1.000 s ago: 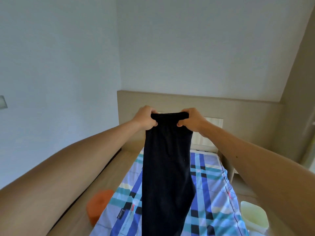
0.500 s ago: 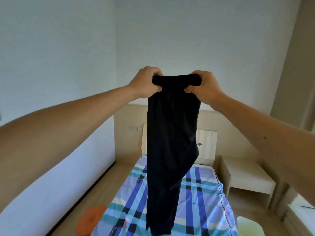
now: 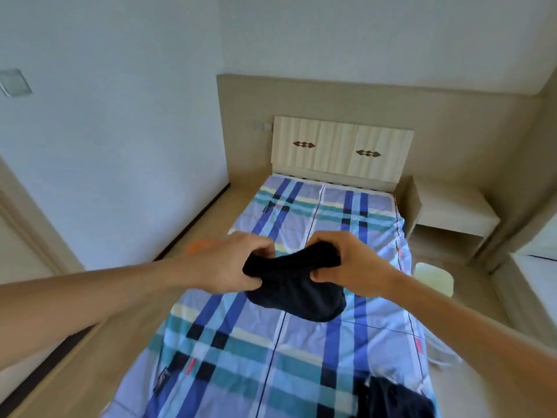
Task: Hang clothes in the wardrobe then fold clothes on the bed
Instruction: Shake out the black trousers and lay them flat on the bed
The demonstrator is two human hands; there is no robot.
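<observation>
2 fists clamp the black garment: left hand, right hand, above the bed.

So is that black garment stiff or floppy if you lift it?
Probably floppy: the black garment sags between the left hand and right hand and bunches over the bed. Likely light, since pinching its edge seems enough. Unlikely to roll.

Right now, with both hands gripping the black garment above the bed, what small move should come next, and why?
Probably lower the black fabric garment and spread it flat: the left hand and right hand grip its top edge, and its lower part looks bunched on the blue checked bed sheet.
</observation>
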